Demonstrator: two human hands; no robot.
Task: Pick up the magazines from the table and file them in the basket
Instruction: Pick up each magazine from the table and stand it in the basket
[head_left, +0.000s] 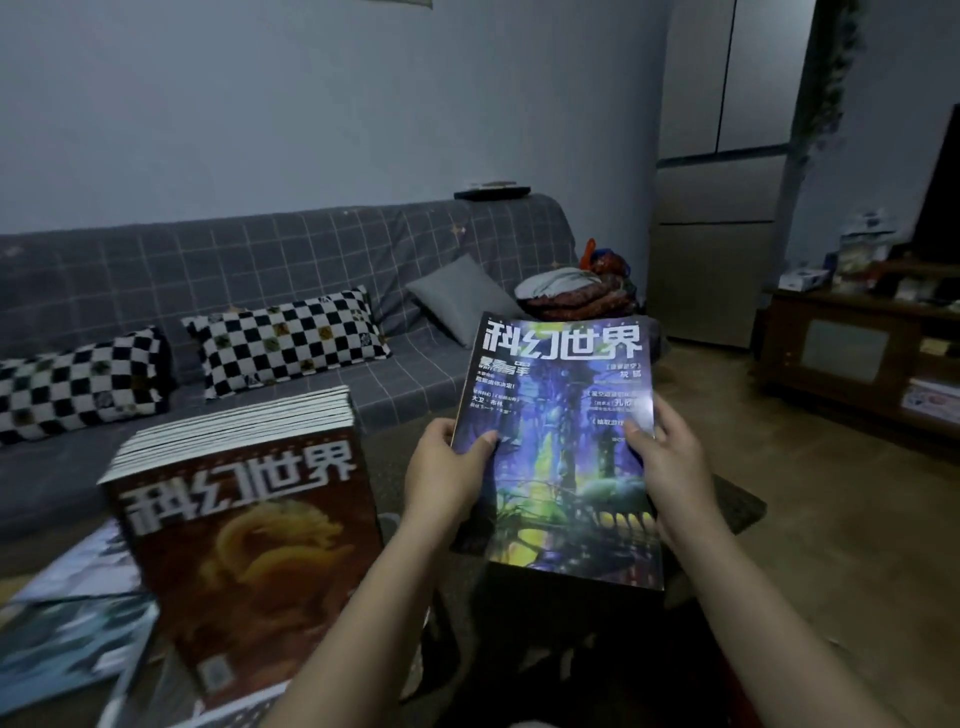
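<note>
Stack: at 8 o'clock, many magazines piled upright, brown dragon cover facing the camera; not yet filed, by my reading.
Loose magazines: at 8 o'clock, low corner, lying flat.
Left hand: grips the blue magazine's left edge, thumb on the cover.
Blue magazine: centre, held clear of the stack; title end toward 12, long axis 12–6, tilted slightly.
Right hand: grips its right edge.
Basket: not visible; filing remains.
</note>
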